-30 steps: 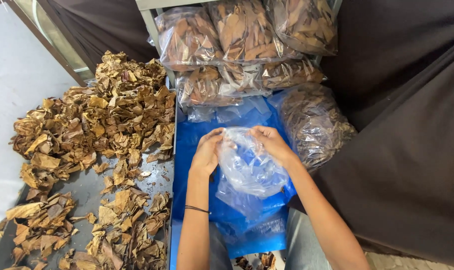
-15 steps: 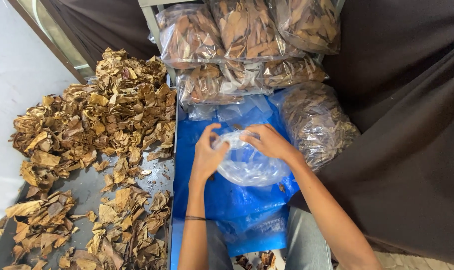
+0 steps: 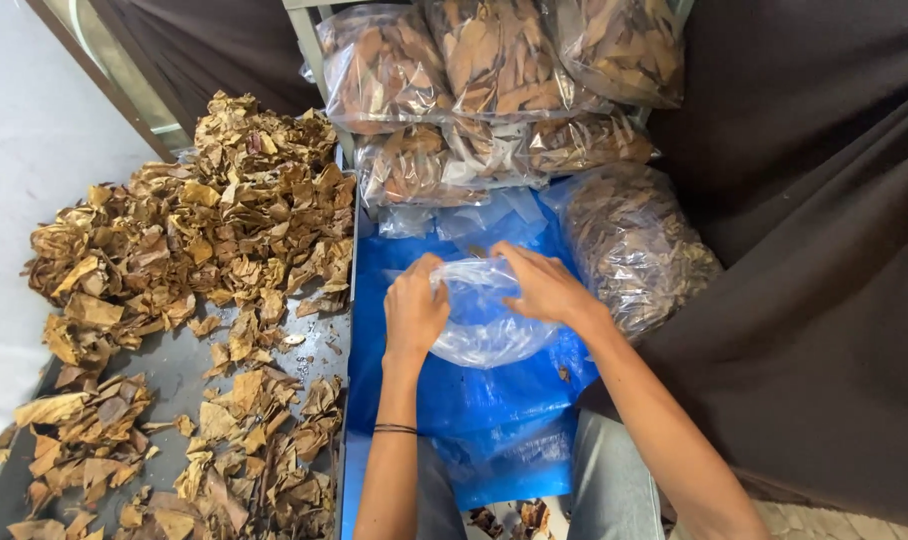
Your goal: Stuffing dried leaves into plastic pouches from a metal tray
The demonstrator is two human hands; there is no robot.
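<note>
I've got both hands on an empty clear bag (image 3: 484,320), held over the blue sheet (image 3: 454,400) in front of me. Left hand (image 3: 414,312) is curled shut on the bag's left edge near the top. Right hand (image 3: 546,285) lies flatter across the top right edge, fingers pinching the film. Bag hangs slack between them, mouth up toward the fingers as far as I can tell.

Step, as I read it: working the mouth of the bag apart. The two layers look stuck together, so separating them calls for a rubbing pinch at the rim, thumbs against fingers, then a pull apart. Film is thin and slippery; a grip too far from the edge would just bunch it.

Materials:
- Bag: thin, glossy, crinkled, see-through, no shape of its own.
- Blue sheet: smooth plastic, creased, shiny.
- Leaf pile (image 3: 194,240) on the grey worktop (image 3: 174,370) to my left: dry, brown, curled, brittle looking, flakes scattered about.
- Filled bags (image 3: 494,70) stacked beyond the sheet: same clear film, stuffed tight with brown leaves, puffed and rounded.
- One bigger bag (image 3: 629,245) just right of my right hand, finer broken leaf inside.
- Dark cloth (image 3: 824,250) on the right, matte, draped in folds.
</note>
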